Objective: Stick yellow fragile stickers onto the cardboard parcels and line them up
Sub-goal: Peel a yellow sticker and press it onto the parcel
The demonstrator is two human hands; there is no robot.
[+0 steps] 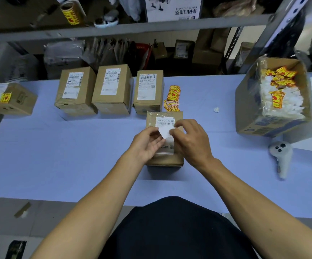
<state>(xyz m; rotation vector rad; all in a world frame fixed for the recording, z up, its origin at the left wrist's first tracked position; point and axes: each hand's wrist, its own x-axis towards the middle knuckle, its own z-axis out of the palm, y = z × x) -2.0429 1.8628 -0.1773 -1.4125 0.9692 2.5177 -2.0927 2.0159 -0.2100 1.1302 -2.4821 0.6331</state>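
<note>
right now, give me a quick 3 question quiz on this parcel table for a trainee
1. True or false: the far-left parcel already carries a yellow sticker.
2. How many parcels stand in the back row with no yellow sticker showing?
3. The loose sticker pile lies: A) left of the row B) right of the row C) inside the open box

Key
1. True.
2. Three.
3. B. Meanwhile the left hand and right hand pinch a white piece above the nearest parcel.

Probably a shipping stockroom: labelled cardboard parcels (75,90) (barcoded), metal shelving (114,30) crammed with packages.
</note>
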